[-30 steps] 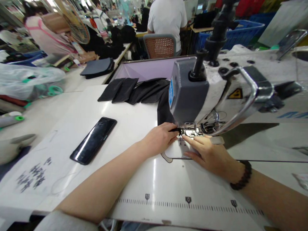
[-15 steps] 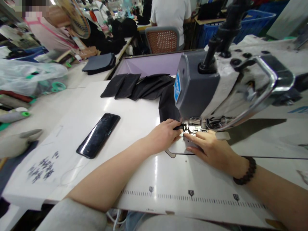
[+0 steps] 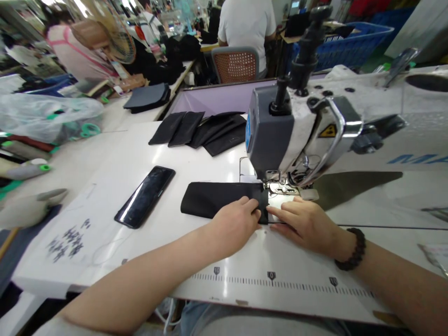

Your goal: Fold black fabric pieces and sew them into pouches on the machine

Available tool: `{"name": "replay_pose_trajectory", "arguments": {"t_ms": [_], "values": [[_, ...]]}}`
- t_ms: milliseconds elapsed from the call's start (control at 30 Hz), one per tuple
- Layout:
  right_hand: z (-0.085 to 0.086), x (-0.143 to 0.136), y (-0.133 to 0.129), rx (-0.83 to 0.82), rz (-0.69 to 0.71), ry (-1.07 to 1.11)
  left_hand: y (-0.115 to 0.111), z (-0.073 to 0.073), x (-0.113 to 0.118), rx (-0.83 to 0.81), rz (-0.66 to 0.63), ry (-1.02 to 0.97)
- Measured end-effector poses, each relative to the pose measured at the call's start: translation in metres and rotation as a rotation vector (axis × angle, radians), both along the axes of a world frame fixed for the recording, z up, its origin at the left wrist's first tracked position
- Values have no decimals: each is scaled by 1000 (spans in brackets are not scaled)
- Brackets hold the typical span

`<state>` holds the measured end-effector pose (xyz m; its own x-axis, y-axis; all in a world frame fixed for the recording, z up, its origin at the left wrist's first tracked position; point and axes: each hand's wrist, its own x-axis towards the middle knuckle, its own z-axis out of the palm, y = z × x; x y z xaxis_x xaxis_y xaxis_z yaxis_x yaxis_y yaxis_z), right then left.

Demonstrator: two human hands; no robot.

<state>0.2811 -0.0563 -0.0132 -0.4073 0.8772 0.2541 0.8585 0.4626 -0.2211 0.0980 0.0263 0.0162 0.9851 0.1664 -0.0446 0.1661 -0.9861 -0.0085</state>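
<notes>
A folded black fabric piece (image 3: 210, 199) lies flat on the white table, its right end beside the needle area of a sewing machine (image 3: 271, 133). My left hand (image 3: 235, 223) rests on that right end with curled fingers gripping the cloth near its edge. Just across the edge is my right hand (image 3: 310, 224), fingers stretched out low over the machine bed, the index tip touching or almost touching the cloth. The presser foot is partly hidden by the machine head. Behind lie several black fabric pieces (image 3: 199, 130), overlapping in a row.
A black phone (image 3: 145, 197) lies to the left, near small dark marks (image 3: 66, 242) on the tabletop. Thread cones (image 3: 26, 169) and a plastic bag (image 3: 52, 114) sit farther left. Beyond the table are a lilac bin (image 3: 206, 100), a chair (image 3: 235, 65) and co-workers.
The black fabric, earlier bent away behind the machine head, now lies straight out to the left. My hands have come slightly toward me with its end. The view has shifted a little.
</notes>
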Motion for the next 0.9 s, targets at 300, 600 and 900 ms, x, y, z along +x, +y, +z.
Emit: {"name": "replay_pose_trajectory", "arguments": {"t_ms": [300,600,900], "values": [[4,-7,-5,123,114,-61,-4,-4,-8,-112,-61,-96],[6,-10,-8,150,112,-83,-6,-11,-10,-125,-58,-142],[-1,-4,-2,90,-11,-104,4,-15,-3,-27,-93,-164]]}}
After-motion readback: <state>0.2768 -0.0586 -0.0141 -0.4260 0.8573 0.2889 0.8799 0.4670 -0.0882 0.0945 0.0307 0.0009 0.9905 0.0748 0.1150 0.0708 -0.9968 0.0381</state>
